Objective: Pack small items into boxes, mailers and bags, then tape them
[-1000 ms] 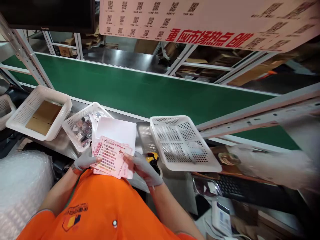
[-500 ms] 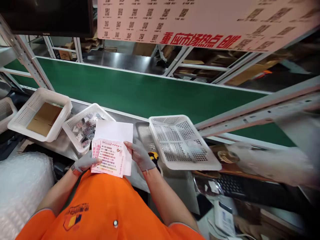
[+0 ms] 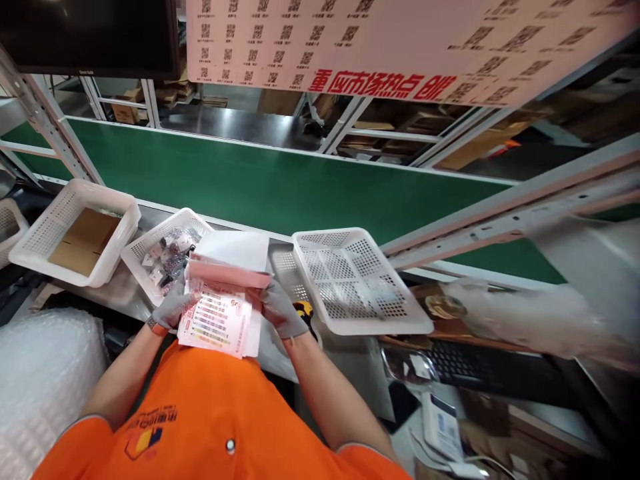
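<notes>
Both hands wear grey gloves and hold a small stack of printed sheets (image 3: 214, 325) low in front of my orange shirt. At the left edge of the stack, my left hand (image 3: 171, 308) is closed on the paper. My right hand (image 3: 284, 311) grips the right edge, its fingertips partly hidden by the paper. Across the middle, a pink flap (image 3: 227, 274) of the paper is bent up. Behind it a plain white sheet (image 3: 240, 245) sticks out. Just beyond, a white basket (image 3: 134, 253) holds several small items in clear bags (image 3: 173, 252), partly covered by the sheets.
A perforated white basket (image 3: 367, 327) stands to the right, with a yellow and black object (image 3: 304, 310) beside it. Another basket (image 3: 103, 270) with cardboard (image 3: 85, 240) is at far left. Bubble wrap (image 3: 47, 373), a keyboard (image 3: 460, 363) and a green belt (image 3: 250, 180) surround the bench.
The printed sheet lay flat before; now its upper part is bent up as a pink flap. My left hand has moved up along the stack's edge. The view has shifted slightly.
</notes>
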Demonstrator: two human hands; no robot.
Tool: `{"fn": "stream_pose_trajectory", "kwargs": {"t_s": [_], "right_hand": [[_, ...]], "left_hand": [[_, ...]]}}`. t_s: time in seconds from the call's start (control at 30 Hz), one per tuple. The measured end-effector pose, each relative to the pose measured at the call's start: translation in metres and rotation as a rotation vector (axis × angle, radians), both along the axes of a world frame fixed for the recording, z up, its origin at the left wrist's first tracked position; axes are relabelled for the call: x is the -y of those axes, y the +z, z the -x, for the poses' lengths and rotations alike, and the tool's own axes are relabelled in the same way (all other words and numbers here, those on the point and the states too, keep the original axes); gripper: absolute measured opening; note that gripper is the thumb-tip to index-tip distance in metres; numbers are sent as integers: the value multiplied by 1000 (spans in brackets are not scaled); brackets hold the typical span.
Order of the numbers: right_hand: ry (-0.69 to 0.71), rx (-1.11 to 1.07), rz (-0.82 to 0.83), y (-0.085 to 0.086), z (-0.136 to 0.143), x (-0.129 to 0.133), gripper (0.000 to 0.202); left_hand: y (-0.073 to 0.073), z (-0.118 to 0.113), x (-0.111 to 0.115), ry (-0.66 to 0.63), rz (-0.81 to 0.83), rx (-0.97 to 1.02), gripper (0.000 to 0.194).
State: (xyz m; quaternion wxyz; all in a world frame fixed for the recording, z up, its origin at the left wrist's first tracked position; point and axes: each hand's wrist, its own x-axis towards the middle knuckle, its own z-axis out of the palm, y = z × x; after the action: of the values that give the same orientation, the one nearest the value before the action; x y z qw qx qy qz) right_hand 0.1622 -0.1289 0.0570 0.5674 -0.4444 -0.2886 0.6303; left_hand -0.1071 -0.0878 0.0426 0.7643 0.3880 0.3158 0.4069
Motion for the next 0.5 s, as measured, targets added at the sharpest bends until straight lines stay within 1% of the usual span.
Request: {"fn": "stream_pose_trajectory", "kwargs": {"t_s": [0.07, 0.17, 0.23, 0.3, 0.37, 0.4, 0.43, 0.5], "right_hand": [[25, 39, -17, -3, -4, 1, 41], [135, 84, -62, -2, -18, 7, 35], [235, 95, -80, 0, -31, 10, 36], [303, 75, -55, 3, -41, 11, 44], [319, 72, -1, 4, -46, 12, 57], [313, 103, 21, 5, -46, 12, 59], [306, 160, 34, 6, -44, 13, 57], [283, 312, 41, 9, -37, 15, 43]], "left_hand": [[-2, 2, -4, 26, -5, -6, 73], [1, 4, -10, 14, -18, -39, 60], [5, 6, -12, -5, -27, -69, 50], [10, 8, -13, -36, -25, -103, 39], [13, 11, -13, -69, -21, -159, 41], [14, 14, -13, -90, -21, -194, 42], [14, 17, -13, -112, -22, -224, 42], [15, 24, -15, -146, -34, -243, 40]]}}
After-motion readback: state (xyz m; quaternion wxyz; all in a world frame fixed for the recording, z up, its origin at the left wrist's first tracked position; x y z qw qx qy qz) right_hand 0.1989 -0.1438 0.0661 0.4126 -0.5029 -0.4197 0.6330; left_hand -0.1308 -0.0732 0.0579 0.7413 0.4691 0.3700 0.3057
